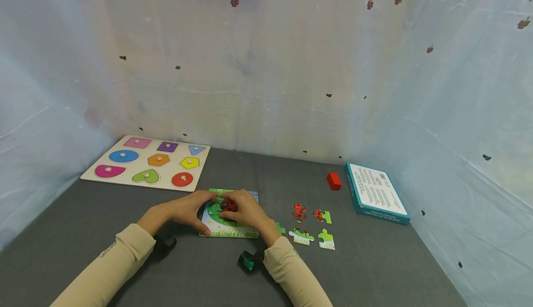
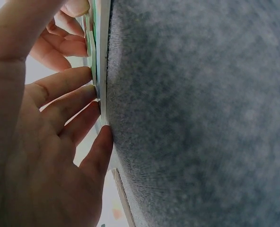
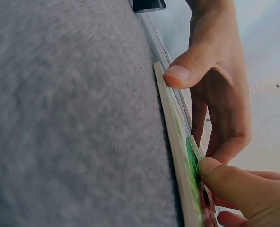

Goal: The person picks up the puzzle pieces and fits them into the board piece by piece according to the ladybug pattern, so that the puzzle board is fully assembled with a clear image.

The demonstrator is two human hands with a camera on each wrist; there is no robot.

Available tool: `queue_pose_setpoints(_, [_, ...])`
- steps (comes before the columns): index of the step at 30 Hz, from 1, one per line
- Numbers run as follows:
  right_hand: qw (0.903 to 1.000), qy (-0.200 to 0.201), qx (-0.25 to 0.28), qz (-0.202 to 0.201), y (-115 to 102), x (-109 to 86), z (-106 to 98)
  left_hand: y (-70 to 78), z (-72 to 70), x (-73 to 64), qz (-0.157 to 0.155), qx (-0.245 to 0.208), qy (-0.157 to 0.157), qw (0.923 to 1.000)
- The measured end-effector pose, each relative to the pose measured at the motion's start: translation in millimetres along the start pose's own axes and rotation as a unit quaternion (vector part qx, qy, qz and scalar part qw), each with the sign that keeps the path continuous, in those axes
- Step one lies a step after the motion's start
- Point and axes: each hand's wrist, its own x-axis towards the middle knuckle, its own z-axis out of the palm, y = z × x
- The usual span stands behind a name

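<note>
Head view: two hands on one ladybug puzzle board (image 1: 226,230), mid table.
Left hand (image 1: 187,210): fingers spread flat, pressing the board's left edge.
Right hand (image 1: 250,212): pinching one red piece (image 1: 228,205) on the board.
Loose pieces (image 1: 312,226): four plain ones, right of the board.
Shape board (image 1: 147,162): one, eight shapes.
Box (image 1: 376,193): one.
Red block (image 1: 334,181): one.

A wooden shape board (image 1: 146,162) is seen beyond the left hand. A red block (image 1: 334,181) and a teal box (image 1: 376,193) are placed well right of the right hand.
</note>
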Motion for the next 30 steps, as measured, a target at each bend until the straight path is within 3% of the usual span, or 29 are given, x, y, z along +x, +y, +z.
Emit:
queue_pose_setpoints(4, [0.9998, 0.015, 0.01, -0.011, -1, 0.6, 2, 0.8, -0.2, -0.7, -0.012, 0.0, -0.004, 0.9999])
queue_pose_setpoints(18, [0.9985, 0.042, -0.016, -0.03, -2, -1.6, 6, -2.1, -2.7, -0.6, -0.003, 0.007, 0.006, 1.0])
queue_pose_setpoints(30, [0.9984, -0.036, 0.014, -0.041, 6, -10.6, -4, -3.2, -3.8, 0.5, 0.01, 0.034, 0.012, 0.9993])
